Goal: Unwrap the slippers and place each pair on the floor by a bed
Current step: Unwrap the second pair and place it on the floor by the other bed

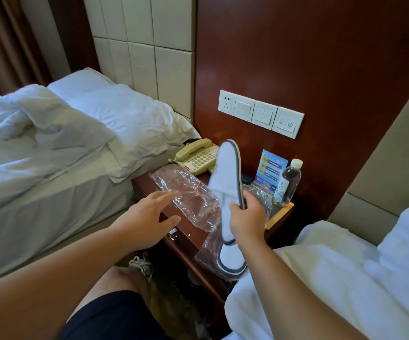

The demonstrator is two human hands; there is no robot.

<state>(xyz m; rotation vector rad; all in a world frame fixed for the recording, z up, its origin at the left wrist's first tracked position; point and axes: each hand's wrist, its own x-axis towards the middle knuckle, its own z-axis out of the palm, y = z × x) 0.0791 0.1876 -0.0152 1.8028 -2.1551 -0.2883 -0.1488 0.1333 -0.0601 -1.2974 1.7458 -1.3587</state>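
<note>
left grip (153,214) hovers with fingers spread, holding nothing, above the clear wrapper (186,192) on the counter (280,213). right grip (244,217) is curled round the white slippers (225,173), held upright over the counter's near edge.

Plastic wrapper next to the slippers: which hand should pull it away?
Left. The left hand is open, empty and right beside the plastic wrapper. The right hand is busy gripping the slippers.

Two beds (51,148) (326,271), two hands (147,217) (246,220), one telephone (196,155), one water bottle (288,180)
</note>
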